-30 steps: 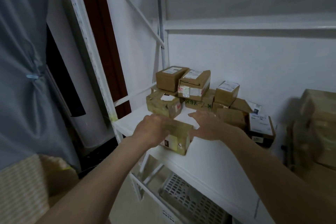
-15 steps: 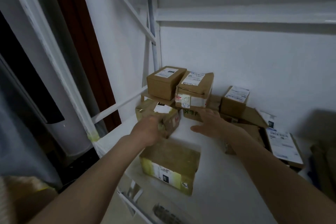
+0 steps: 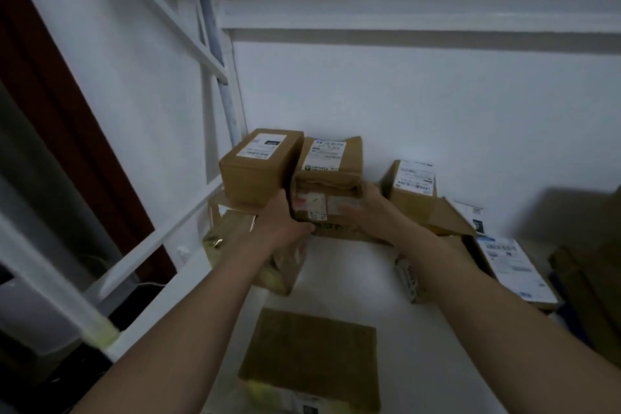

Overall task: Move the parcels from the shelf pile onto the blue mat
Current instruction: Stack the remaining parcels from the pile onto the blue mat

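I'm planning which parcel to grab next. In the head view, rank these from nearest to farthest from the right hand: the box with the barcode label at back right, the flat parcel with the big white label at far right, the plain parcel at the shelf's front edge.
1. Barcode box, just right of the right hand.
2. Flat parcel, far right.
3. Plain parcel, at the front edge.

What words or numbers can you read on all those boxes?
None can be read.
Left top box: white label, print too small.
Box in both hands: labels blurred.
Small box to the right: barcode label, unreadable.
Flat parcel on the right: print blurred.
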